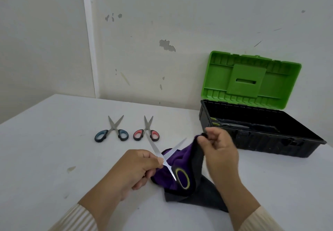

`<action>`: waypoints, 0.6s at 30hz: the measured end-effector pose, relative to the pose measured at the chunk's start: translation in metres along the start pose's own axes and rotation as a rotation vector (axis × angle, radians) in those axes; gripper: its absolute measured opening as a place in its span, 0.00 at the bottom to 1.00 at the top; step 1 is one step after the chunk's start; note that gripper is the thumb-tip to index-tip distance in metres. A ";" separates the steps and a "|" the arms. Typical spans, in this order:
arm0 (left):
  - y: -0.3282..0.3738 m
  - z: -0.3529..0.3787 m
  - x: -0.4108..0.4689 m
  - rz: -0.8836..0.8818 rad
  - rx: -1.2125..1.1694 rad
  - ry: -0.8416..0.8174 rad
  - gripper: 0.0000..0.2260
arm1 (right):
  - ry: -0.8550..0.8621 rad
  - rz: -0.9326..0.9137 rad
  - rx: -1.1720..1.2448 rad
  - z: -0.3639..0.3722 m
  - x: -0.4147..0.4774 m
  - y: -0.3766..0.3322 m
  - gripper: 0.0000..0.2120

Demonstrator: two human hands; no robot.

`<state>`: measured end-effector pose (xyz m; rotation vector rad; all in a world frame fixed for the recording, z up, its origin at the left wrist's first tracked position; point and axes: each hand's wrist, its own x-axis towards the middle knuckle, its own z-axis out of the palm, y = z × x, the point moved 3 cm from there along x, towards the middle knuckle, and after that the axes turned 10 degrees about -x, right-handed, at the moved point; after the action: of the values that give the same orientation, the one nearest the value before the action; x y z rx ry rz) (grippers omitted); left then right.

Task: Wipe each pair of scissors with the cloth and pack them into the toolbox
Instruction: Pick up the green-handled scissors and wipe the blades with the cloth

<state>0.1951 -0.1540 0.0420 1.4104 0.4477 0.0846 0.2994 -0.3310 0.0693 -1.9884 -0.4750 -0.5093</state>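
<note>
Scissors point(170, 169), yellow-handled, blades splayed: your left hand point(137, 167) pinched them at the pivot over the cloth point(180, 156). Your right hand point(220, 151) pinched the cloth's raised edge between curled fingers point(212, 134). Toolbox point(266, 143) stood open nearby on the table point(54, 140).

Bright green for the toolbox lid point(252, 79) at right, black for the toolbox base point(270, 144) beneath. Blue and black handles on the left scissors point(112, 129); red-pink and black on the middle scissors point(146, 131); black with a yellow-green ring on the lower-centre scissors point(155, 149); silver blades on all three. Yellow-green handles on the scissors in the toolbox point(232, 125). Purple and dark grey cloth point(180, 156). White table point(54, 140), off-white wall point(180, 14) with grey chipped patches, cream ribbed left sleeve point(77, 220) and right sleeve point(259, 220).
</note>
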 end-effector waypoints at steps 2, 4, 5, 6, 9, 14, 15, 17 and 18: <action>-0.001 0.001 0.000 0.005 -0.001 0.002 0.13 | -0.138 -0.180 -0.117 0.020 -0.017 -0.017 0.11; -0.001 0.003 -0.002 0.019 0.008 0.003 0.12 | -0.221 -0.379 -0.296 0.037 -0.029 -0.025 0.04; -0.001 0.004 -0.002 0.028 0.016 0.007 0.12 | -0.220 -0.404 -0.321 0.040 -0.026 -0.020 0.04; -0.001 0.004 -0.002 0.034 0.021 0.010 0.12 | -0.199 -0.369 -0.307 0.039 -0.022 -0.016 0.03; -0.001 0.005 -0.003 0.046 0.024 -0.002 0.10 | -0.134 -0.295 -0.292 0.034 -0.018 -0.015 0.04; 0.000 0.007 -0.004 0.066 0.042 -0.002 0.14 | -0.205 -0.339 -0.248 0.039 -0.024 -0.021 0.04; 0.000 0.008 -0.005 0.069 0.048 -0.004 0.15 | -0.169 -0.276 -0.219 0.037 -0.020 -0.015 0.04; 0.000 0.009 -0.006 0.071 0.051 -0.005 0.15 | -0.164 -0.243 -0.218 0.036 -0.019 -0.011 0.05; 0.000 0.010 -0.005 0.072 0.053 -0.004 0.15 | -0.193 -0.259 -0.231 0.038 -0.021 -0.011 0.05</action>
<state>0.1936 -0.1649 0.0442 1.4786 0.3989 0.1292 0.2811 -0.2950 0.0501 -2.2225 -0.8332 -0.5540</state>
